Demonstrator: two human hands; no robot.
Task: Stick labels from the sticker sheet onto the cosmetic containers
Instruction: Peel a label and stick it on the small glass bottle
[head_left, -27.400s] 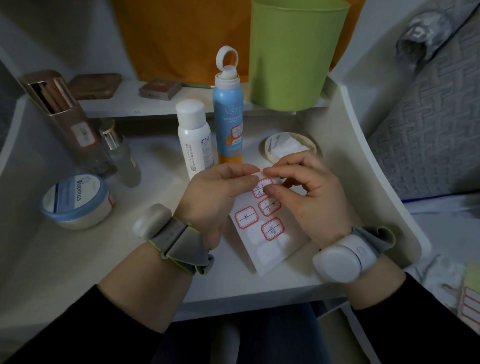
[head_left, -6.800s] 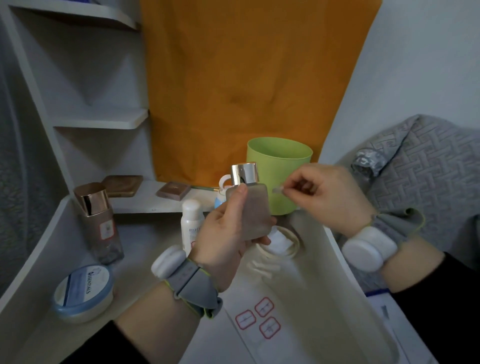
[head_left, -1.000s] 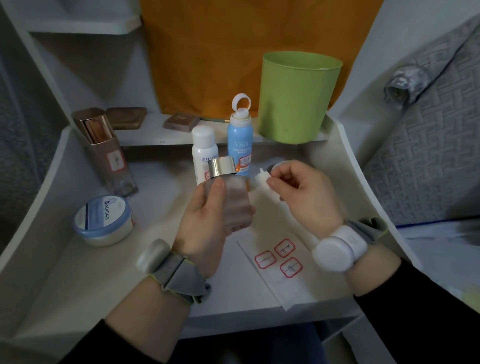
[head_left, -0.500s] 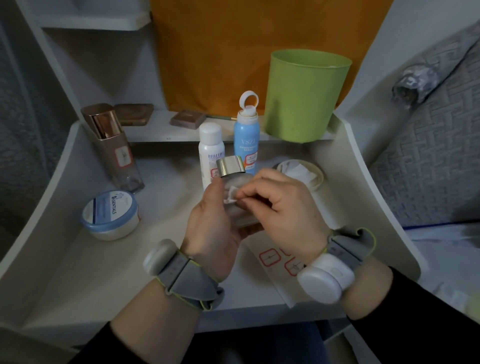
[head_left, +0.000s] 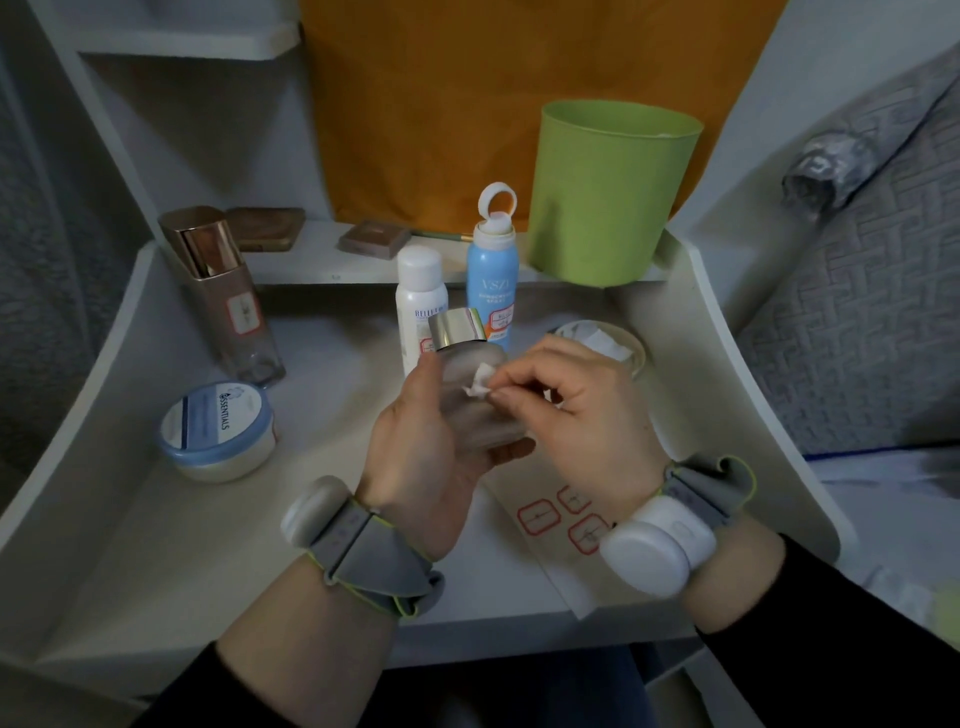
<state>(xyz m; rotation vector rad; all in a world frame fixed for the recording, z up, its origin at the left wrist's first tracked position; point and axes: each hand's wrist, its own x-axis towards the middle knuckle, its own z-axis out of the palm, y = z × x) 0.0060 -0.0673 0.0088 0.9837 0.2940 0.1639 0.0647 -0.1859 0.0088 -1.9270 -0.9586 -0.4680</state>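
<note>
Sticker sheet partly hidden (under right hand)

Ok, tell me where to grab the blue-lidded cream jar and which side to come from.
Grip the cream jar by its side wall under the blue lid, coming straight down from above, fingers spread round it. It sits upright, low and wide. The tall bottle stands behind it and the shelf wall rises on its left, likely crowding a sideways approach.

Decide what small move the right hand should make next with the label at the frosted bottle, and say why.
Probably press the label flat with the fingertips of the right hand: it touches the frosted bottle but looks curled, not smoothed down, and the left hand grips the bottle.
</note>
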